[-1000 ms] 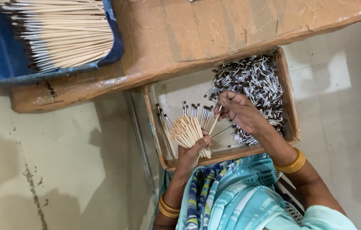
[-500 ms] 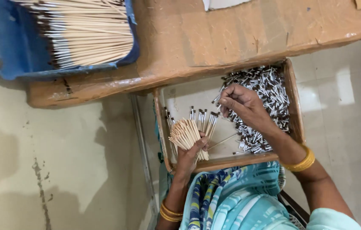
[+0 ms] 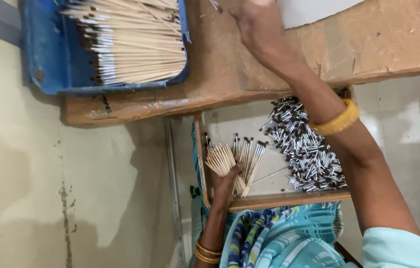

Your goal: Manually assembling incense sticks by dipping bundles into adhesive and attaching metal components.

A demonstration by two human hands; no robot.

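From my seat I see the left hand [image 3: 227,178] low in the wooden tray [image 3: 279,199], its fingers closed round a bundle of thin pale sticks [image 3: 221,160] that fans upward out of the grip. Held that way the cut ends stay level and easy to pick from, I judge. A few loose sticks with dark and silver tips [image 3: 249,154] lie just beside the bundle on the tray floor, tips pointing away from the person.

The right hand [image 3: 254,22] is up at the top edge of the view, over the brown worktop [image 3: 229,74], blurred and partly cut off, so I cannot tell whether its fingers are together or apart, or whether they hold anything. A yellow bangle [image 3: 336,121] sits on that forearm, which crosses above the tray.

To the right in the tray lies a heap of small silver and dark tubes [image 3: 306,149] (ferrules, by the look of them), within short reach of both hands. On the worktop a blue tray [image 3: 46,59] holds a neat stack of tipped sticks [image 3: 130,44], all laid the same way, apparently so they stay sorted.
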